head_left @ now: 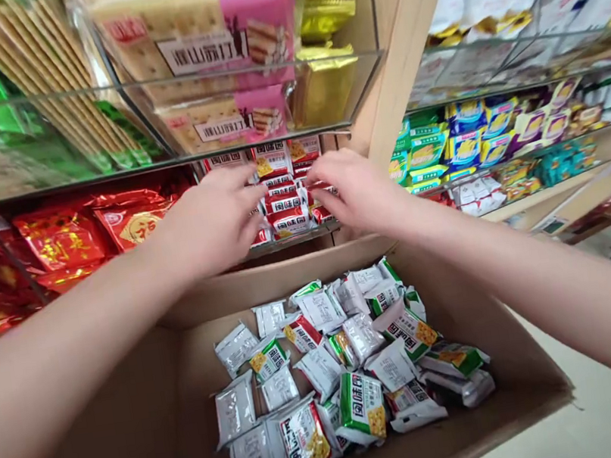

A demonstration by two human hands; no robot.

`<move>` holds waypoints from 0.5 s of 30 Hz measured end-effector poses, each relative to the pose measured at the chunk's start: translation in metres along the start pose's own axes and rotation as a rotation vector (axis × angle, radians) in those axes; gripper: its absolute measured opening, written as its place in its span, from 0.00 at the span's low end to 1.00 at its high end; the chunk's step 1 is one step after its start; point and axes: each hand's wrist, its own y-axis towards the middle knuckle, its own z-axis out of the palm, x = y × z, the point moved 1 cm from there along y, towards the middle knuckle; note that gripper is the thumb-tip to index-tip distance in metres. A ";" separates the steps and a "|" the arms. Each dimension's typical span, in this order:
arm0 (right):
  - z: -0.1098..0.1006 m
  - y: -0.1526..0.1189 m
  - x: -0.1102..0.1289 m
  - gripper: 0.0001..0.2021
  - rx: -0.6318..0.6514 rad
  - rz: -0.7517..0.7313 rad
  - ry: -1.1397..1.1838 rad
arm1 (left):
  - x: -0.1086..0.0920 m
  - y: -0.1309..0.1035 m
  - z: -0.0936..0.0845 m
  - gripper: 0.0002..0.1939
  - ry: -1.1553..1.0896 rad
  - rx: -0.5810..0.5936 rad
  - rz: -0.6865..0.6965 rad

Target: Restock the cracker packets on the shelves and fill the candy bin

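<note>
Red-and-white 闽味园 snack packets (289, 224) sat in a narrow clear bin (285, 244) on the shelf, between the person's two hands. The left hand (215, 219) bent its fingers over the packets on one side; the right hand (360, 186) curved thumb and forefinger around those on the other. Whether either hand gripped a packet I could not tell, since the fingertips were partly hidden.

The step in hand looked like placing or straightening packets in the bin. The next move, I judged, called for light fingers in that tight gap, so the rows would not tip.

Counted: three packets faced outward at the back of the bin and four were stacked in its middle column (more probably lay behind the fingers). One cardboard carton (288, 268) stood just below, holding over twenty loose packets (361, 408), green-fronted, red-fronted and white-backed, too overlapped for an exact figure. Overhead were two pink-labelled soda cracker packs (199, 53).
</note>
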 end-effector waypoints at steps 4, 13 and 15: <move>-0.005 -0.092 0.036 0.09 0.287 -0.176 0.261 | -0.052 -0.073 0.012 0.15 -0.451 0.266 0.048; 0.098 -0.108 0.089 0.21 0.727 0.167 0.096 | -0.085 -0.111 0.073 0.09 -0.481 0.810 -0.134; 0.114 -0.103 0.095 0.23 0.752 0.226 0.024 | -0.074 -0.112 0.070 0.10 -0.495 0.785 -0.184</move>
